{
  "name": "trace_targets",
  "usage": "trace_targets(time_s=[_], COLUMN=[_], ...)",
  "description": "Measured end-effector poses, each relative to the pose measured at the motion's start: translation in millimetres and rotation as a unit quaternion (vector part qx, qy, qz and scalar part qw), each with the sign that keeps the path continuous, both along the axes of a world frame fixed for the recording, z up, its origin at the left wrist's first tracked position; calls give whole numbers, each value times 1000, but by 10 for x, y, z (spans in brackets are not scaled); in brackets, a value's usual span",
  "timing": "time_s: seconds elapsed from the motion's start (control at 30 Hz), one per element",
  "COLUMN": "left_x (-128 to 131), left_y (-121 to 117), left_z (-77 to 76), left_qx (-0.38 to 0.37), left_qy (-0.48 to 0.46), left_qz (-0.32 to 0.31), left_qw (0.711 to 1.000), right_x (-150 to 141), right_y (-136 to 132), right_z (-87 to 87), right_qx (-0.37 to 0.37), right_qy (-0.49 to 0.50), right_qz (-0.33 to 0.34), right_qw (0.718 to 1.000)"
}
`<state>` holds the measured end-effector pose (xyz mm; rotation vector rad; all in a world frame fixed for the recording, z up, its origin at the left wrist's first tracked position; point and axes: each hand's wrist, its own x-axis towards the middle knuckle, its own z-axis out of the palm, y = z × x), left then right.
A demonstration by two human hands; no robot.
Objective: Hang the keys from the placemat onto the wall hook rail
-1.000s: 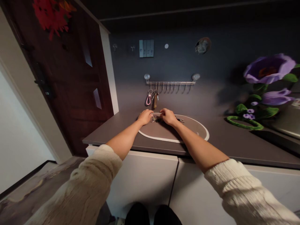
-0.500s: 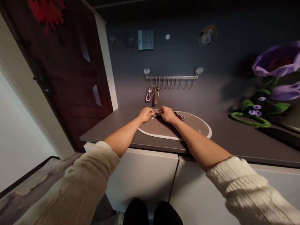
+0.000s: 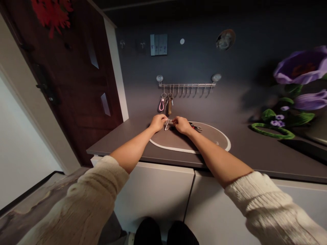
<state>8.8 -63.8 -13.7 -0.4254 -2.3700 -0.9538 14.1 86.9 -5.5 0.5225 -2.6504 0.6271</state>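
Note:
Over the back of an oval brown mat [image 3: 173, 141] with a pale rim, my two hands work close together. My left hand [image 3: 157, 123] pinches a small bunch of silvery keys [image 3: 167, 126] that dangles below its fingertips. My right hand [image 3: 182, 124] is curled just to the right, fingers closed; what they hold, if anything, is hidden. Behind and beside the right hand lie more keys [image 3: 196, 127], dark and metallic with a bit of red, partly covered by that hand.
A clear hook rail [image 3: 189, 85] on the wall carries a key ring with a pink loop [image 3: 161, 104] and one with a brown fob [image 3: 170, 107]. Purple flowers [image 3: 301, 71] stand at the right. A dark red door [image 3: 84, 85] is at the left.
My left hand has lifted the silvery keys slightly, so they now hang from its fingers. My right hand stays almost in place. The view has tilted down a little since the first frame.

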Motion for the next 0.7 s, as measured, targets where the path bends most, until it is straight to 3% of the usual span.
trace_targets(time_s=[0.23,0.7], left_x=[-25,48], left_y=[19,49], left_z=[8,61], left_qx=[70,185], left_qy=[-10,-4], left_qz=[-18,-68], left_qw=[997,980], right_x=[34,-1], right_y=[-21,-43], right_z=[19,17], right_qx=[-38,-216], right_qy=[2,-8], right_qz=[23,87], right_qw=[999,972])
